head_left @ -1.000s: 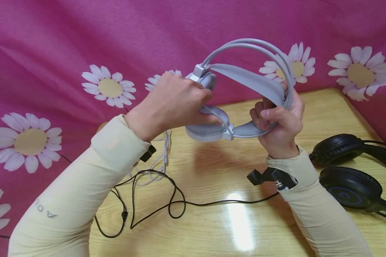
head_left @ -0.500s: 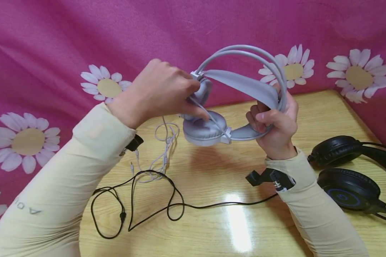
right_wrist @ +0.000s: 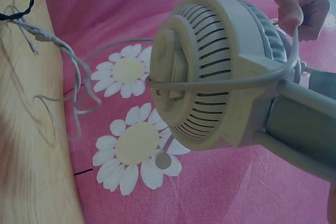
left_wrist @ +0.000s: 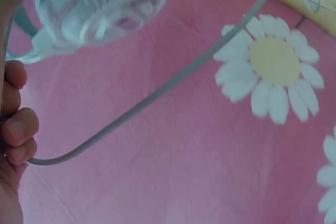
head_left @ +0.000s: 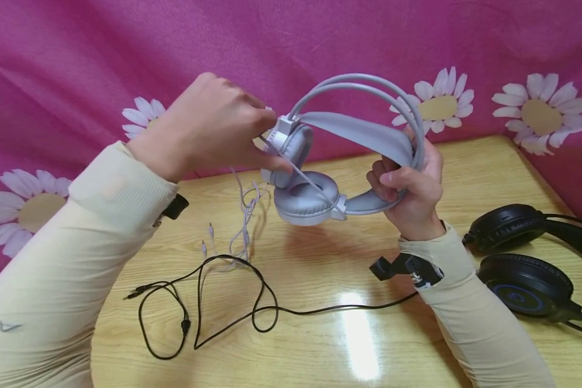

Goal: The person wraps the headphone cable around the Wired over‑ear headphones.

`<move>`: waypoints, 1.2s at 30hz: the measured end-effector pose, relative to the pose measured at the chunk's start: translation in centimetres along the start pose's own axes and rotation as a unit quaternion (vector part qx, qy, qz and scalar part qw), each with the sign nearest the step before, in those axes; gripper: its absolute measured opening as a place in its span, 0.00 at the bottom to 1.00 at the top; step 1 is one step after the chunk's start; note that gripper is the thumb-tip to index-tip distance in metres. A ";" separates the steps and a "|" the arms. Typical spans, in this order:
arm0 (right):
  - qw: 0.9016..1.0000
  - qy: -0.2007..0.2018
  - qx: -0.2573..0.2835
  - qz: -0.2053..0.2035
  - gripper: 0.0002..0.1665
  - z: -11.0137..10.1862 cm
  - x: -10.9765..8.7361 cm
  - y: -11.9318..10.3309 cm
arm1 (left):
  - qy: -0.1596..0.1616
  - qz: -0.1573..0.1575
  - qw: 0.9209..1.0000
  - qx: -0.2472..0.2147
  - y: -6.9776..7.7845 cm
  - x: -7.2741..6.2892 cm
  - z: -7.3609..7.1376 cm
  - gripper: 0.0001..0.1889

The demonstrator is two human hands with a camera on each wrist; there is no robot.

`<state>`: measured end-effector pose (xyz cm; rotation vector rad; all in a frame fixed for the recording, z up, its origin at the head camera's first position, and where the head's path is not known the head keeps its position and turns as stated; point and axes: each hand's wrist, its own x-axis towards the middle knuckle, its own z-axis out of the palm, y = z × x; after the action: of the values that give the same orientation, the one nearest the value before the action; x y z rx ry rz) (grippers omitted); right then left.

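A light grey over-ear headset (head_left: 303, 199) is held up over the table, its two ear cups to the left and its double-wire headband (head_left: 368, 81) arching to the right. My right hand (head_left: 417, 186) grips the headband's right side, fingers wrapped round the band and its inner pad. My left hand (head_left: 208, 126), beside the upper ear cup, pinches the headset's grey cable (left_wrist: 157, 93), which leaves the curled fingers in the left wrist view. In the right wrist view, the cable (right_wrist: 220, 84) crosses the slotted outside of an ear cup (right_wrist: 210, 40) up to the left hand (right_wrist: 302, 9).
Black headphones (head_left: 528, 285) lie at the table's right, their thin black cable (head_left: 339, 307) looping leftwards. Light cable coils with two plugs (head_left: 203, 248) lie left of the middle. A pink cloth with daisies (head_left: 349, 32) hangs behind the wooden table (head_left: 310, 355).
My left hand has moved left and up from the ear cups, drawing a stretch of cable taut. The headset has shifted slightly left and down in my right hand's grip.
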<state>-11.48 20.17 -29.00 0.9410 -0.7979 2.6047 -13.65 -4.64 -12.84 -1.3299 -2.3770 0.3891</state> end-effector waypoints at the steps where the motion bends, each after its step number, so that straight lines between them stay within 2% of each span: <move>1: 1.000 0.000 -0.004 0.003 0.15 -0.1 0.0 0.0 | -0.001 0.002 1.000 0.003 -0.3 -0.1 -0.2 0.33; 5: 1.000 -0.001 -0.018 0.010 0.16 -0.4 -0.1 -0.1 | 0.007 0.010 1.000 0.010 -1.2 -0.3 -1.0 0.34; 14: 0.999 -0.022 -0.032 0.027 0.17 -0.9 -0.4 -0.1 | -0.001 0.038 0.998 0.046 -2.7 0.1 -3.1 0.36; 16: 0.999 -0.027 -0.035 0.028 0.18 -1.1 -0.4 -0.1 | -0.003 0.036 0.998 0.057 -3.2 0.2 -3.6 0.37; 19: 0.998 -0.033 -0.040 0.029 0.22 -1.2 -0.4 -0.1 | 0.014 0.031 0.997 0.072 -4.1 0.0 -4.1 0.39; 23: 0.998 -0.035 -0.044 0.031 0.28 -1.3 -0.4 -0.2 | 0.043 0.020 0.996 0.074 -4.9 -0.5 -4.2 0.39; 29: 0.998 -0.035 -0.037 0.044 0.23 -0.9 -0.4 -0.2 | 0.030 -0.012 0.997 0.070 -5.1 -1.2 -3.6 0.37; 36: 0.998 -0.029 -0.022 0.053 0.19 -0.4 -0.2 -0.3 | 0.036 -0.026 0.997 0.067 -5.7 -1.3 -3.5 0.37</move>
<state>-11.36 20.62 -29.24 0.9930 -0.9393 2.6480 -15.76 -8.48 -7.60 -1.2003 -2.2795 0.4687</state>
